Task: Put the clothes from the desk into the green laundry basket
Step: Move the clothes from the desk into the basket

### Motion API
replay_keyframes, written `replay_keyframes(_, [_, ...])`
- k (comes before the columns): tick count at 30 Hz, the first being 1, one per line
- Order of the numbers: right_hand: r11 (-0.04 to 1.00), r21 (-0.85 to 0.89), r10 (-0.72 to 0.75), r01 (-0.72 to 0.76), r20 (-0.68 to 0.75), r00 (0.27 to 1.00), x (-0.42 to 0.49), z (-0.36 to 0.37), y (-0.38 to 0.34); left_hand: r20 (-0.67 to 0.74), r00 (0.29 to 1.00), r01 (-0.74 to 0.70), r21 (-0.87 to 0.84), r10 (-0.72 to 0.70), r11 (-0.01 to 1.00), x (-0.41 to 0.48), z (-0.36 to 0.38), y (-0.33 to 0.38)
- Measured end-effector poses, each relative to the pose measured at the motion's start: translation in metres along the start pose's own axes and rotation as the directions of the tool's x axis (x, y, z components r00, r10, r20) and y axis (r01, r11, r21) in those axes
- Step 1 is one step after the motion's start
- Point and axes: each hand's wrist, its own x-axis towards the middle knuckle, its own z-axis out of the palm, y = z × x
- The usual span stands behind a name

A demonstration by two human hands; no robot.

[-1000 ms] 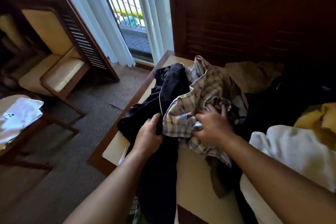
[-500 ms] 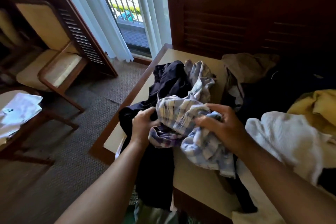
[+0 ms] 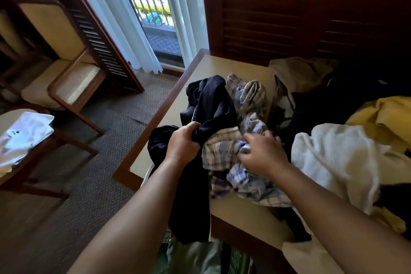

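Observation:
A pile of clothes lies on the tan desk [image 3: 213, 66]. My left hand [image 3: 182, 143] grips a dark navy garment [image 3: 211, 107] that hangs over the desk's near edge. My right hand [image 3: 262, 154] clutches a bunched blue-and-white plaid shirt [image 3: 222, 153]. A white textured garment [image 3: 333, 158], a yellow one [image 3: 382, 115], a tan one [image 3: 298, 71] and dark clothes lie further right on the desk. Below the desk edge, a bit of the green laundry basket [image 3: 236, 258] shows, with pale cloth in it.
A wooden chair with cream cushions [image 3: 73, 82] stands on the carpet at left. A small table [image 3: 20, 173] at far left carries a white cloth and a phone [image 3: 14, 132]. Dark louvred wood panels back the desk; a curtained window is at the rear.
Both hands have pulled the navy garment and the plaid shirt toward the desk's near edge; the plaid shirt is more bunched under my right hand.

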Motion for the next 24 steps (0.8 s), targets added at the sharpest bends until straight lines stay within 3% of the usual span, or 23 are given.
replay_keyframes(3, [0.995,0.081,-0.041,0.063,-0.249,0.968,-0.007,0.001,0.0,-0.137,0.991,-0.044,-0.246,0.01,0.968,-0.016,-0.019,0.004])
replay_keyframes(5, [0.977,0.152,-0.071,0.148,-0.424,0.903,-0.015,-0.001,-0.004,-0.166,0.986,-0.079,-0.389,0.015,0.918,-0.03,-0.036,0.006])
replay_keyframes(8, [0.888,0.351,-0.05,0.296,-0.567,0.823,-0.026,-0.013,-0.022,-0.219,0.976,-0.127,-0.518,0.012,0.846,-0.053,-0.061,0.003])
replay_keyframes(13, [0.75,0.479,-0.045,0.456,-0.651,0.758,-0.066,-0.034,-0.073,-0.34,0.94,-0.159,-0.513,-0.029,0.843,-0.087,-0.088,-0.016])
replay_keyframes(17, [0.677,0.514,-0.013,0.527,-0.707,0.707,-0.115,-0.042,-0.122,-0.501,0.864,-0.21,-0.431,-0.039,0.878,-0.121,-0.107,-0.038])
replay_keyframes(22, [0.516,0.603,0.077,0.608,-0.739,0.669,-0.195,-0.021,-0.191,-0.525,0.849,-0.239,-0.486,-0.063,0.841,-0.171,-0.13,-0.085])
replay_keyframes(24, [0.463,0.638,0.096,0.615,-0.726,0.681,-0.221,0.0,-0.213,-0.525,0.851,-0.235,-0.423,-0.025,0.875,-0.193,-0.135,-0.109])
